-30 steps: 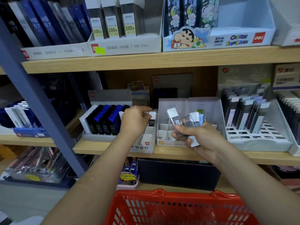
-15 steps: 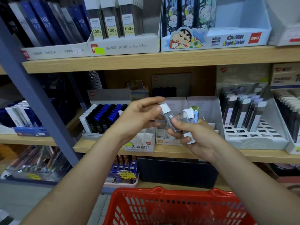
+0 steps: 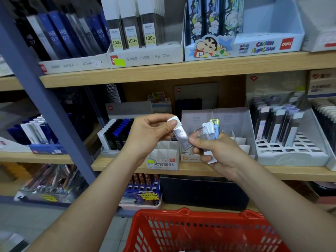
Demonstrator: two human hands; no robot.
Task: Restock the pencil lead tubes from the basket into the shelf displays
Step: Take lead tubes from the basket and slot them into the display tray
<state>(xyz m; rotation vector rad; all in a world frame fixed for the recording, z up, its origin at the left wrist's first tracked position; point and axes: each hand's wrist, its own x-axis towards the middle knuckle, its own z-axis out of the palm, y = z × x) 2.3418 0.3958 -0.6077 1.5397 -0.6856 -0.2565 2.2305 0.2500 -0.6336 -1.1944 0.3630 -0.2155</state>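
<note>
My right hand (image 3: 218, 153) grips a bunch of clear pencil lead tubes (image 3: 209, 131) with white and coloured caps, held in front of the middle shelf. My left hand (image 3: 149, 132) pinches the white-capped top of one tube (image 3: 179, 134) from that bunch, whose lower end still lies against my right thumb. Just behind the hands stand a small white divided display box (image 3: 163, 157) and a clear-backed divided display (image 3: 236, 142). The red basket (image 3: 200, 231) sits below, at the bottom of the view.
A tray of blue and black lead cases (image 3: 118, 135) sits left of the hands, a white slotted rack of tubes (image 3: 283, 140) to the right. The upper wooden shelf (image 3: 181, 71) carries HB 0.7 lead boxes and a cartoon box (image 3: 241, 46). A grey-blue post (image 3: 45, 99) slants at left.
My left hand came back from the white display box to the bunch in my right hand and took hold of one tube by its cap. The right hand stayed nearly in place.
</note>
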